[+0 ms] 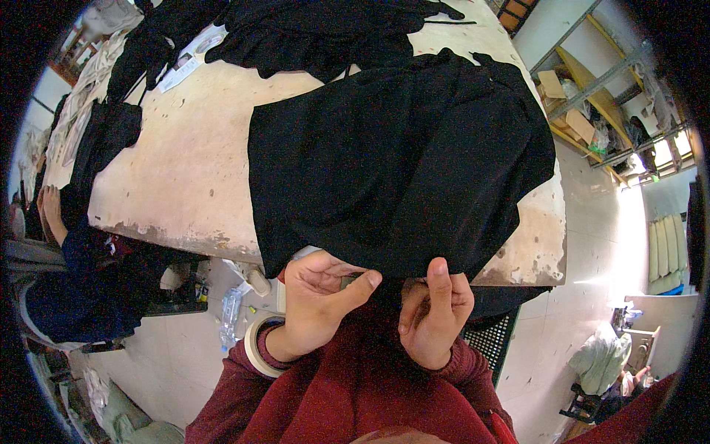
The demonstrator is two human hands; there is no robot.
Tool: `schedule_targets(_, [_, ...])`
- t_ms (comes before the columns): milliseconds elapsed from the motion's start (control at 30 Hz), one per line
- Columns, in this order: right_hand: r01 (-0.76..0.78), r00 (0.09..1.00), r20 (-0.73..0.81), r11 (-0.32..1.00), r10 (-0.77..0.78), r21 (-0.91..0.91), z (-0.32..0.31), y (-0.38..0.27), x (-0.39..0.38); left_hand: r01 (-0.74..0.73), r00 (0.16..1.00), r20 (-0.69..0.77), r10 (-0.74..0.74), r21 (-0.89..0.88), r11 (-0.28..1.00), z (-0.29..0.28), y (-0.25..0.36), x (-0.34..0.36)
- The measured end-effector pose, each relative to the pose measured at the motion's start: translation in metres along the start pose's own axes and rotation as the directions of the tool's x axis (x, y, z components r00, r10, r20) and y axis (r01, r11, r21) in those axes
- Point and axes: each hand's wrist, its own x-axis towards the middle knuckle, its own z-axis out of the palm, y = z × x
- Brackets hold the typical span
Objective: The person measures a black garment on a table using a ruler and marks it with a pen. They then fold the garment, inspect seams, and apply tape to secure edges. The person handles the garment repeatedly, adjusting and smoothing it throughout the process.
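A black garment (pixel 399 163) lies spread over the near part of the worktable, its near edge hanging toward me. My left hand (pixel 314 296) is closed at that edge, fingers curled and thumb pointing right along the cloth. A little to the right, my right hand (pixel 438 311) pinches the same edge, thumb up and fingers folded under. Something small and greyish shows by my left fingers, too small to name. A cream-coloured ring like a tape roll (pixel 259 348) sits round my left wrist.
More black garments (pixel 310 37) lie across the far side of the pale, worn table (pixel 177 177), with a printed paper (pixel 192 59) beside them. At the left edge, another person's hand (pixel 52 211) touches black cloth. Shelves with boxes (pixel 577 122) stand far right; a plastic bottle (pixel 231 314) lies below.
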Motion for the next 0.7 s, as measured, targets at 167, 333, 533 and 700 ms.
schedule_targets(167, [0.014,1.000,0.000,1.000,-0.014,0.007,0.001,0.002,0.000,0.003,1.000,-0.015,-0.002,0.058,0.998,-0.003,0.000,-0.001])
schedule_targets(333, [0.009,1.000,0.009,0.998,-0.010,0.064,0.003,0.000,0.005,-0.032,0.999,0.013,0.032,-0.040,0.999,-0.001,0.000,-0.004])
schedule_targets(533, [0.082,0.974,-0.221,0.986,-0.048,0.148,-0.008,-0.011,0.031,-0.291,0.929,-0.216,0.299,0.070,0.954,-0.012,0.014,0.000])
schedule_targets(700, [0.085,0.986,-0.155,0.986,-0.062,0.144,-0.011,-0.017,0.025,-0.287,0.903,-0.317,0.291,0.061,0.956,-0.021,0.029,0.011])
